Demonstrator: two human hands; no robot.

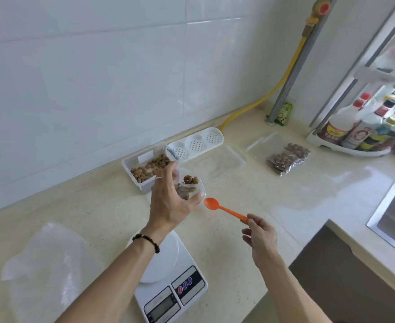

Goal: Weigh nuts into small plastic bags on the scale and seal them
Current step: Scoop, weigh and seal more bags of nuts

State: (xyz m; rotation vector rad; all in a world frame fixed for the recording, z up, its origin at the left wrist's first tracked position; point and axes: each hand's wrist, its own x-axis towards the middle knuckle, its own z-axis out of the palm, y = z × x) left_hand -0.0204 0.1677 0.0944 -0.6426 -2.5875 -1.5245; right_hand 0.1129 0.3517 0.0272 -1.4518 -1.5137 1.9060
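Above the counter, between the white tub of nuts (148, 167) and the digital scale (168, 285), the left hand (168, 201) curls its fingers round a small clear plastic cup (193, 186) partly filled with nuts, holding it lifted and tilted. The right hand (260, 234) pinches the tip of an orange plastic spoon (225, 209), its empty bowl just beside the cup's rim. The cup looks thin and light, likely to flex if squeezed, so cradling the wall seems wiser than pressing hard. The nuts are loose and hard and would roll if tipped fast. Sealed nut bags (288, 158) lie well apart to the right; empty clear bags (45, 259) rest left of the scale, limp and slippery-looking.
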